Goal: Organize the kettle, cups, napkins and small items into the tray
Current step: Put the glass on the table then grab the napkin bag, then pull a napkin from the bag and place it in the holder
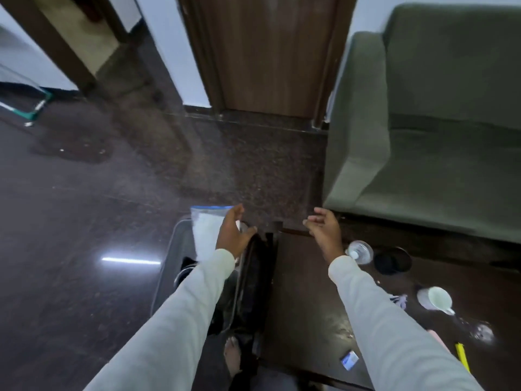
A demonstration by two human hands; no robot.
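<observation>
My left hand [234, 235] grips a white packet with a blue top edge [207, 231] and holds it upright over the grey tray [172, 244], which sits low to the left of the dark table [304, 300]. Dark items lie in the tray, partly hidden by my left sleeve. My right hand [324, 232] hovers over the table's far left corner, fingers loosely curled and apart, holding nothing. On the table stand a clear glass [359, 251], a black round item [392, 261], a white cup [435, 299], small sachets [399, 300] and a blue-white packet [349, 359].
A green sofa [423, 136] stands just beyond the table on the right. A wooden door [267, 52] is straight ahead across dark polished floor. Another clear glass [483, 331] and a yellow item [462, 358] lie near the table's right side. A bare foot [232, 354] shows below.
</observation>
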